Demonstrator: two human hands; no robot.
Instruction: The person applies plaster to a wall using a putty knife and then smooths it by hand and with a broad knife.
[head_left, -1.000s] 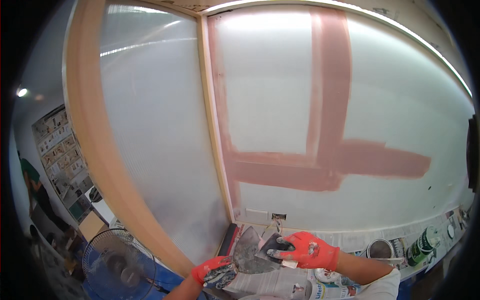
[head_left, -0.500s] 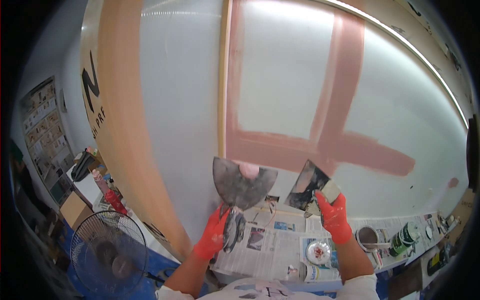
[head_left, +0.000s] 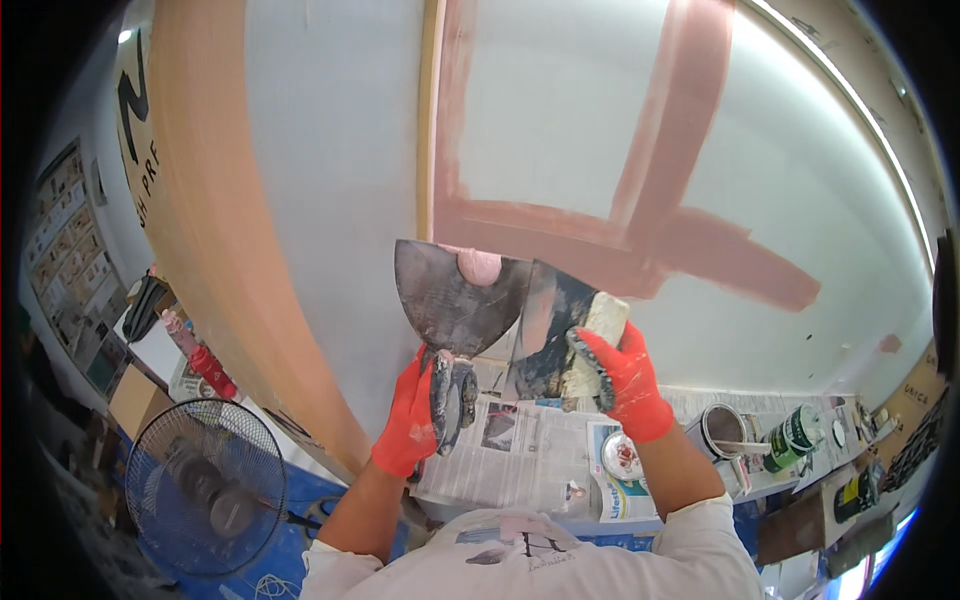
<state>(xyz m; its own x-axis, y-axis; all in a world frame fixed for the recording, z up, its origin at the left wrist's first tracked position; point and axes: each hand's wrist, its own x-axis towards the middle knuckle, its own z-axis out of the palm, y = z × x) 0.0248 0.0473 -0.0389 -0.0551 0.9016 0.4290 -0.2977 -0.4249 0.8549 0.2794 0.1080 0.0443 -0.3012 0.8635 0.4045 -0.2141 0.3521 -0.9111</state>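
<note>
My left hand [head_left: 405, 420], in a red glove with dark-smeared fingers, is wrapped around the handle of a wide, fan-shaped putty knife [head_left: 450, 305]. A lump of pink putty [head_left: 480, 267] sits near its top edge. My right hand [head_left: 635, 385], gloved the same way, grips a flat rectangular spreader [head_left: 552, 315] by its pale, block-like handle [head_left: 606, 318]. The spreader's left edge is at the right side of the putty knife; whether they touch I cannot tell. Beyond both tools rises a pale wall panel [head_left: 560, 110] crossed by pink putty bands [head_left: 690, 110].
Newspaper [head_left: 490, 470] covers the bench below, with a round lidded tub [head_left: 622, 455], an open can [head_left: 722, 430] with a stick across it, and a green tub [head_left: 790, 440]. A caged fan [head_left: 205, 485] stands at left. Red bottles [head_left: 205, 365] are on a side table.
My right hand has brought the spreader leftward and upward, beside the putty knife, and turned it more upright. The putty knife sits higher in view. The head view has shifted somewhat.
</note>
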